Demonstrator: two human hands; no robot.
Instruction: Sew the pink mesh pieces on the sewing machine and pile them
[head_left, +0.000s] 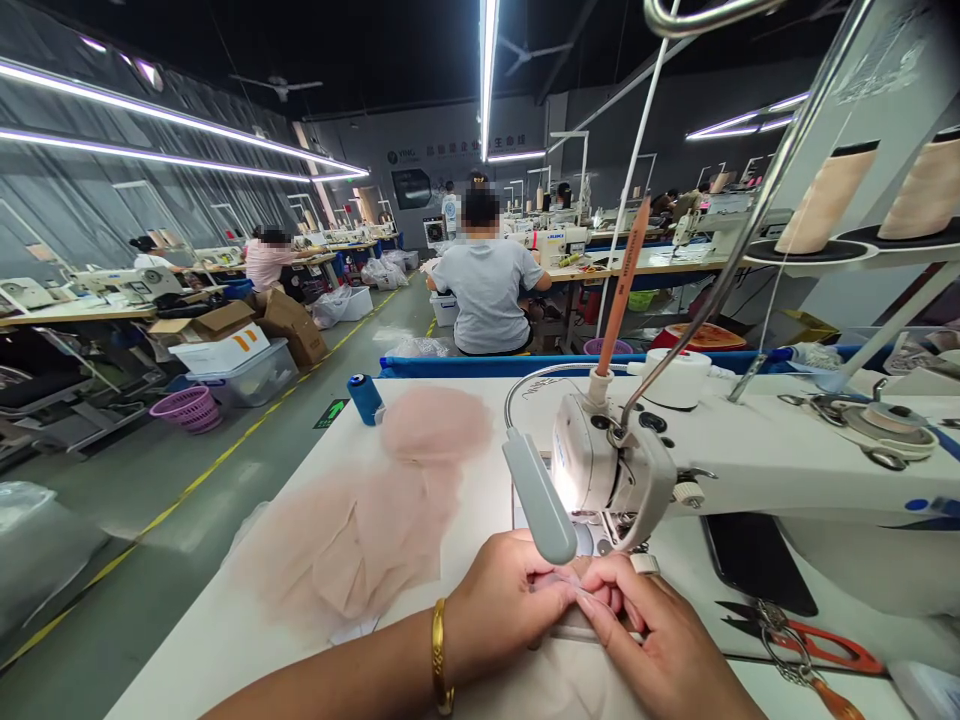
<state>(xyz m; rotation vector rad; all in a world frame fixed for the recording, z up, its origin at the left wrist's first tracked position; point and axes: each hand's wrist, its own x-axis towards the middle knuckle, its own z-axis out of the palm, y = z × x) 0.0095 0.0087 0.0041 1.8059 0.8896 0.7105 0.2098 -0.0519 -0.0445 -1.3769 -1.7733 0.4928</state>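
Both my hands meet in front of the needle of a white sewing machine [720, 470]. My left hand [499, 600], with a gold bangle on the wrist, pinches a small pale sheer fabric piece [559, 582] between thumb and fingers. My right hand [660, 640] pinches the same piece from the right side, fingers closed. The piece lies just under the lit needle area. A heap of pale pink sheer fabric pieces [360, 530] lies on the white table [247, 630] to the left of my hands.
A blue thread spool [366, 398] stands at the table's far left. Orange-handled scissors [814, 645] and a black phone [757, 560] lie at the right. Thread cones [825, 200] sit on a stand above. A person in a grey shirt [487, 290] sits ahead; others work at further tables.
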